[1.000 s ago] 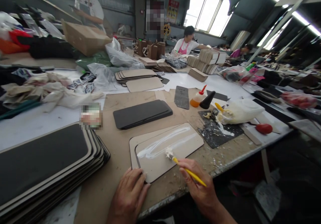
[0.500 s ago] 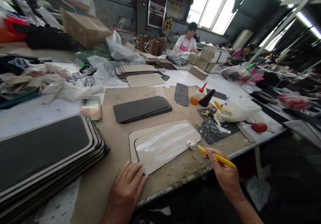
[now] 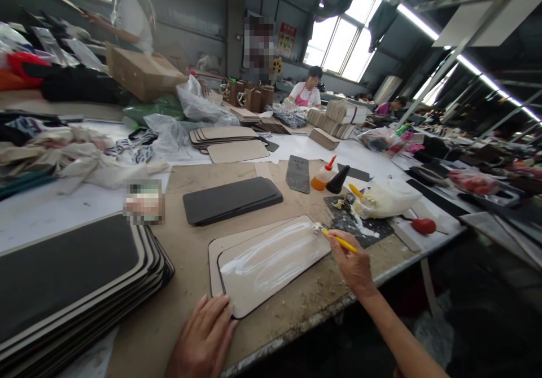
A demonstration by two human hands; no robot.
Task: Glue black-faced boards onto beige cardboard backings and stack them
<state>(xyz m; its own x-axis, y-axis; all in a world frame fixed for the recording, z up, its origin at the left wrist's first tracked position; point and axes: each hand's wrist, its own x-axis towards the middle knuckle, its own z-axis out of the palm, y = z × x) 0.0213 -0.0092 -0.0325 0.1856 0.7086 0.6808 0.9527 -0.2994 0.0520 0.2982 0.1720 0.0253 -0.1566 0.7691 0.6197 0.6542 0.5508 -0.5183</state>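
A tan rounded board (image 3: 271, 265) smeared with white glue lies on another board near the table's front edge. My right hand (image 3: 353, 259) is closed on a yellow-handled brush (image 3: 334, 240), whose bristles touch the board's far right corner. Flat on the table, my left hand (image 3: 203, 341) rests with fingers stretched out, its fingertips at the board's near left corner.
A tall stack of black-faced boards (image 3: 76, 282) sits at the left. A small pile of dark sheets (image 3: 231, 198) lies behind the glued board. An orange glue bottle (image 3: 322, 175), a black cone, a white bag (image 3: 387, 197) and a glue-spattered mat (image 3: 359, 223) stand to the right. People work at the far end.
My right hand carried the brush from the board's near middle out to its right side and up to the far right corner, spreading more glue. The left hand stayed at the near corner.
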